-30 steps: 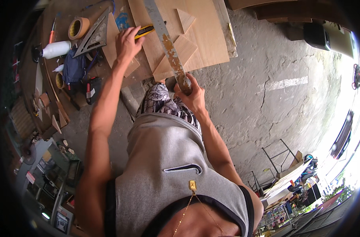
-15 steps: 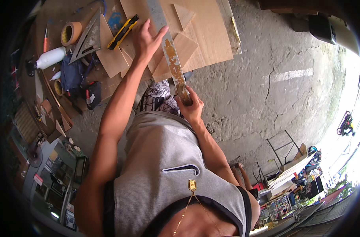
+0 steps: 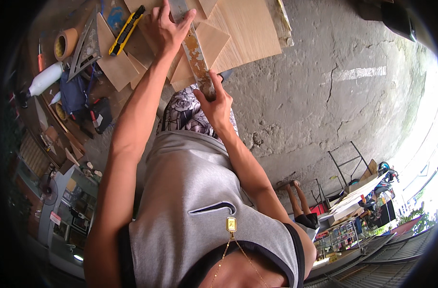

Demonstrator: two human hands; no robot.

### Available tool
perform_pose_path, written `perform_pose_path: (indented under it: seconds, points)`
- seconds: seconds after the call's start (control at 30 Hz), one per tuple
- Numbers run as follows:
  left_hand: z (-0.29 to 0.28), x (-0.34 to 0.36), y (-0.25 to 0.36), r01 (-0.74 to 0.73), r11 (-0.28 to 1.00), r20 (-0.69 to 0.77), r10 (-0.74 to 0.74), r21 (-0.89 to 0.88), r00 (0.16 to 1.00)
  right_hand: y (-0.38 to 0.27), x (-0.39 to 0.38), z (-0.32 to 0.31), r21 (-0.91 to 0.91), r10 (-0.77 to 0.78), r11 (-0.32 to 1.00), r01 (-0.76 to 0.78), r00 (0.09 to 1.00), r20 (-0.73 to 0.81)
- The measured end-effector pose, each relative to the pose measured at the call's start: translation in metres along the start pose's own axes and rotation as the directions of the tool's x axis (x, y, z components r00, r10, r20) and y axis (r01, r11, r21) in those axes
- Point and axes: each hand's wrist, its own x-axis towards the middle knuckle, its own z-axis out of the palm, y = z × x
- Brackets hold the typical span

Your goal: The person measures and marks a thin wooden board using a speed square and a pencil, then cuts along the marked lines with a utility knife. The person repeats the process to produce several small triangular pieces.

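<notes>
A long rusty metal ruler (image 3: 196, 50) lies across light plywood pieces (image 3: 248, 29) on the ground. My left hand (image 3: 166, 26) presses flat on the ruler's far part, fingers spread. My right hand (image 3: 216, 103) grips the ruler's near end, just above my patterned shorts. A yellow utility knife (image 3: 127, 30) lies left of my left hand, untouched.
A metal speed square (image 3: 87, 45), a tape roll (image 3: 65, 43), a white bottle (image 3: 45, 79) and a blue cloth (image 3: 75, 93) lie at the left. Cracked concrete floor (image 3: 315, 96) stretches to the right. Another person's legs (image 3: 298, 197) stand at lower right near stacked boards.
My left hand let go of the yellow knife, which now lies on the wood, and moved right onto the ruler. My right hand stays at the ruler's near end.
</notes>
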Motion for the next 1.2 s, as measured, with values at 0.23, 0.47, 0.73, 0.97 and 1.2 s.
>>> perform_pose_path:
  seconds: [0.23,0.47,0.73,0.97,1.2]
  points:
    - [-0.035,-0.028,0.031,0.180,0.984,0.195,-0.176,-0.002,0.965,-0.008,0.002,-0.005,-0.005,0.006,1.000,-0.006,1.000,-0.005]
    - [-0.067,-0.067,0.075,0.373,0.928,0.380,-0.339,-0.018,0.861,-0.009,-0.001,-0.010,0.069,0.083,0.994,-0.085,0.996,0.032]
    - [-0.078,-0.070,0.087,0.333,0.942,0.390,-0.321,0.039,0.863,-0.006,-0.014,-0.016,0.033,0.109,0.993,-0.109,0.994,0.024]
    - [-0.075,-0.074,0.082,0.313,0.950,0.361,-0.300,0.025,0.883,-0.001,-0.012,-0.020,0.042,0.101,0.994,-0.103,0.994,0.039]
    - [-0.068,-0.088,0.072,0.235,0.968,0.264,-0.206,-0.085,0.942,0.001,-0.012,-0.020,0.048,0.082,0.995,-0.083,0.996,0.030]
